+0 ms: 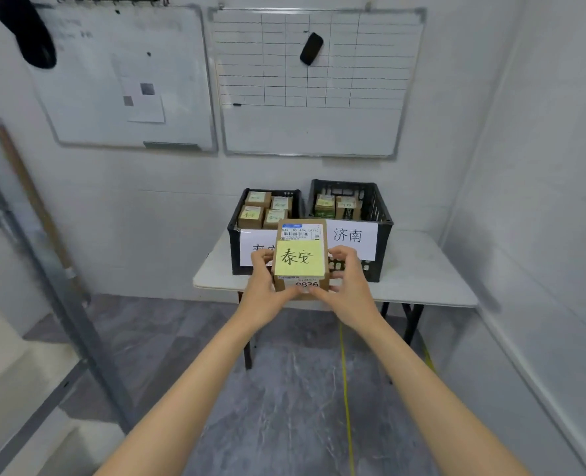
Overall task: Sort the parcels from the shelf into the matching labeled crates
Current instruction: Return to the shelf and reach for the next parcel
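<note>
My left hand point(260, 286) and right hand point(350, 283) grip the parcel point(301, 235) by its sides at mid-frame, fingers point(345, 253) curled round it, its yellow note point(297, 258) tilted up to me (so I can match it) against the labelled crates point(382, 207) on the bench point(422, 266) behind

The parcel point(301, 259) is covering much of the left crate's point(233, 245) paper label point(257, 243), leaving its characters only partly showing. The notes on the boxes point(251, 217) inside it and the right crate point(384, 242) are appearing too small to read. The shelf point(82, 338) is blurring and running off the left edge.
</note>
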Demonstrator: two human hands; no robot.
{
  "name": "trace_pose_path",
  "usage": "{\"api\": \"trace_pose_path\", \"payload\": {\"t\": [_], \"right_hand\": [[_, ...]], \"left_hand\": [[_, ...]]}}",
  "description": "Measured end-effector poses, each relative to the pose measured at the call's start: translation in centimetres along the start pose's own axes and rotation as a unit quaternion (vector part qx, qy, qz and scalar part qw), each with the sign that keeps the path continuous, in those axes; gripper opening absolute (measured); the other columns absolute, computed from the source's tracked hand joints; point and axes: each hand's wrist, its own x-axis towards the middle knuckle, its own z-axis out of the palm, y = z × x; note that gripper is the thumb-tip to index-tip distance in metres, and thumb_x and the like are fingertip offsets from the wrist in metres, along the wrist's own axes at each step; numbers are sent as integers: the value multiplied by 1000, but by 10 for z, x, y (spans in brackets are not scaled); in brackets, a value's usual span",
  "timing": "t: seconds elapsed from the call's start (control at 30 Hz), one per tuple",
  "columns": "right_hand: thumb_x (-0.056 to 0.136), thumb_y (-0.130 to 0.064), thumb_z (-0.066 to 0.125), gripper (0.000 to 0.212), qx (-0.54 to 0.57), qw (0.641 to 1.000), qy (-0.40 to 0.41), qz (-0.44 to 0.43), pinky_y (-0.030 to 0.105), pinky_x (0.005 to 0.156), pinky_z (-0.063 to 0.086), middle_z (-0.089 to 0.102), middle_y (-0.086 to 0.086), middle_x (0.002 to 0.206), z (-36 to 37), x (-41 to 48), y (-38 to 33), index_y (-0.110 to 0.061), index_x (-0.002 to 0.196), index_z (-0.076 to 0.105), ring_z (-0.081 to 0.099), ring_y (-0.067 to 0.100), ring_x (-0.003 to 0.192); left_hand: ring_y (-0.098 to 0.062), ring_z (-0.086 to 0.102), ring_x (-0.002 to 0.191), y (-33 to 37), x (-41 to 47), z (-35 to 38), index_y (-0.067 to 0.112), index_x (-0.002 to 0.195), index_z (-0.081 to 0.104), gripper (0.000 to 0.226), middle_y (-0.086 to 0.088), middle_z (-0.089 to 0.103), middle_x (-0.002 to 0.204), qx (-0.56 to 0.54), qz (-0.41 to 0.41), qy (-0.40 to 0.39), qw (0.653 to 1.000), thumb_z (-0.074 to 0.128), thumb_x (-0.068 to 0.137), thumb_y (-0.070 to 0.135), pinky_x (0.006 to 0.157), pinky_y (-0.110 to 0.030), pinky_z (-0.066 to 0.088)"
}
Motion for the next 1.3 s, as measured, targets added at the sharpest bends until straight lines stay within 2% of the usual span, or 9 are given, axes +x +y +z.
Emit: {"api": "trace_pose_path", "payload": {"t": [0.2, 0.3, 0.43, 0.6, 0.73, 0.83, 0.93, 1.0, 1.3], "right_hand": [[73, -29, 88, 103, 12, 1000, -6, 22, 29, 93, 51, 38, -19, 139, -13, 63, 40, -47, 141, 13, 54, 3, 112], [73, -30, 87, 110, 16, 999, -19, 30, 20, 95, 44, 38, -28, 134, -21, 89, 57, -45, 149, 9, 48, -2, 117], [77, -27, 84, 108, -1, 999, -35, 28, 24, 101, 41, 43, -14, 149, -26, 130, 85, -37, 153, 9, 45, 3, 128], [82, -22, 80, 105, -28, 998, -49, 5, 22, 99, 38, 43, -16, 145, -30, 192, 121, -34, 155, 6, 41, -1, 126], [83, -25, 78, 100, -76, 995, -47, -33, 25, 94, 44, 48, -6, 148, -37, 249, 154, -58, 142, 5, 47, 8, 129], [80, -31, 80, 106, -113, 992, -55, -29, 39, 97, 52, 48, -3, 148, -40, 293, 182, -41, 154, 6, 50, 16, 130], [76, -38, 82, 114, -127, 989, -66, -34, 48, 96, 53, 45, -4, 150, -41, 328, 207, -39, 156, 0, 49, 17, 132], [75, -39, 84, 119, -143, 986, -75, -41, 50, 96, 53, 42, -1, 152, -40, 346, 222, -38, 156, -2, 47, 19, 133], [83, -33, 79, 126, -175, 977, -102, -68, 45, 97, 51, 31, 6, 158, -24, 394, 259, -41, 146, -30, 40, 25, 137]], "left_hand": [[-4, 45, 117, -15, 80, 32, 25, 148, 12, 107, 15, 37, 139, 28, 3, -5, 1000, 86, 71, 33, 89, -25, 37], [2, 45, 118, -23, 112, 50, 40, 137, 27, 87, 17, 44, 134, 38, 37, -12, 999, 84, 73, 29, 88, -25, 40], [-3, 40, 129, -43, 160, 69, 38, 143, 36, 87, 15, 51, 134, 71, 51, -20, 996, 79, 68, 41, 91, -41, 50], [-7, 39, 130, -58, 218, 90, 34, 151, 25, 97, 7, 42, 145, 83, 27, -4, 996, 80, 71, 34, 96, -40, 46], [-8, 35, 136, -65, 269, 110, 34, 151, 24, 95, 13, 41, 147, 70, 36, 1, 997, 80, 75, 32, 105, -40, 41], [-6, 42, 131, -63, 302, 124, 58, 137, 25, 85, 32, 48, 132, 56, 25, 8, 998, 76, 71, 41, 103, -36, 43], [4, 48, 124, -69, 328, 137, 56, 135, 28, 80, 28, 53, 129, 45, 17, 28, 998, 75, 75, 36, 98, -24, 47], [16, 49, 113, -75, 341, 144, 61, 128, 24, 81, 31, 53, 121, 44, 6, 33, 998, 76, 80, 21, 86, -6, 43], [27, 44, 107, -109, 388, 152, 53, 130, 19, 81, 34, 46, 121, 58, -43, 33, 997, 75, 84, 17, 81, 2, 39]]}}
